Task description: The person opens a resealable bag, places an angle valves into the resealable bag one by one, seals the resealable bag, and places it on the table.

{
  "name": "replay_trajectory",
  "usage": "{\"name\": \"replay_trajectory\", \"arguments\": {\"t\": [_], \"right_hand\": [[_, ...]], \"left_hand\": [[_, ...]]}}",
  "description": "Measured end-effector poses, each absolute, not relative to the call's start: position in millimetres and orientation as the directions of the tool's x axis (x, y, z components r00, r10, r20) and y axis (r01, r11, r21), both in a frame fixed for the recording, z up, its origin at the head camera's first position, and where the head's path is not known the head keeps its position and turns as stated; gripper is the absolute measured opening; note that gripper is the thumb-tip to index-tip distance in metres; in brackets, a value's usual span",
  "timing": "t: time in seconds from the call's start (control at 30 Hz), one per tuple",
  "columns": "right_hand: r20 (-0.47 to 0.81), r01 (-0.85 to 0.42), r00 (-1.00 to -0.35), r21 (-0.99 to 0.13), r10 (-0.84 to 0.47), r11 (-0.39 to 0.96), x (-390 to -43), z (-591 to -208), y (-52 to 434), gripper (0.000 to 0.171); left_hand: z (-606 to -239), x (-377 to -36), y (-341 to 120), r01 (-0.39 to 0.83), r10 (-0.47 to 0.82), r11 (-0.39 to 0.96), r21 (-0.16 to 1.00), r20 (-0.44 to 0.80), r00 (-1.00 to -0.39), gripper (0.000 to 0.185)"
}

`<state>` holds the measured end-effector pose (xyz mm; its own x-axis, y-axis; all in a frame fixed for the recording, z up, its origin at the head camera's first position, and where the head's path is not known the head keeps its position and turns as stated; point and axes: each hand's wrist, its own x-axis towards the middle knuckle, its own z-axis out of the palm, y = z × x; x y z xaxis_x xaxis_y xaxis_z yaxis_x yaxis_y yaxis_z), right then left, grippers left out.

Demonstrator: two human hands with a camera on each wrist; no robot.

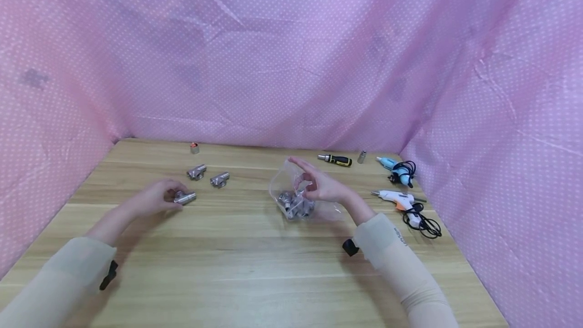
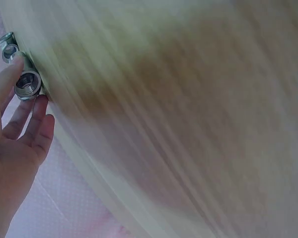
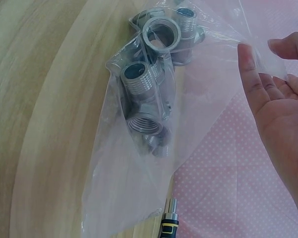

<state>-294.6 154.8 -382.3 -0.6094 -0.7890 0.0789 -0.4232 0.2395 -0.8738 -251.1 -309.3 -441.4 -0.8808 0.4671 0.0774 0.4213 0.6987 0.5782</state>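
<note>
My left hand [image 1: 157, 199] rests on the wooden table [image 1: 255, 277] at the left and pinches a metal tee fitting [image 1: 184, 197] between thumb and fingers; the left wrist view shows the fitting [image 2: 27, 85] at my fingertips [image 2: 38, 106]. My right hand [image 1: 319, 187] is at the mouth of a clear plastic bag [image 1: 296, 196] near the table's middle. It pinches the bag's thin edge [image 3: 260, 59] between finger and thumb. Inside the bag lie several threaded metal fittings [image 3: 144, 99].
Two more tee fittings [image 1: 197, 171] [image 1: 219, 179] lie beyond my left hand, and a small fitting [image 1: 194, 148] stands near the back edge. At the back right are a screwdriver [image 1: 335, 159], a small metal piece [image 1: 362, 157], a blue glue gun [image 1: 393, 168] and a white glue gun [image 1: 396, 197] with cords. Pink cloth walls surround the table.
</note>
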Motion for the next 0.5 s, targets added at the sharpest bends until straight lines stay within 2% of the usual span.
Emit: {"name": "replay_trajectory", "arguments": {"t": [0.3,0.5], "right_hand": [[0.075,-0.413,-0.612,-0.879,-0.787,0.238,-297,-385,154,0.098],[0.076,-0.415,-0.613,-0.878,-0.787,0.239,-298,-386,154,0.097]], "left_hand": [[-436,-252,-304,0.358,0.432,0.734,0.577,0.010,-0.902,0.038],[-427,-252,-290,0.344,0.415,0.738,0.581,0.012,-0.910,0.034]]}}
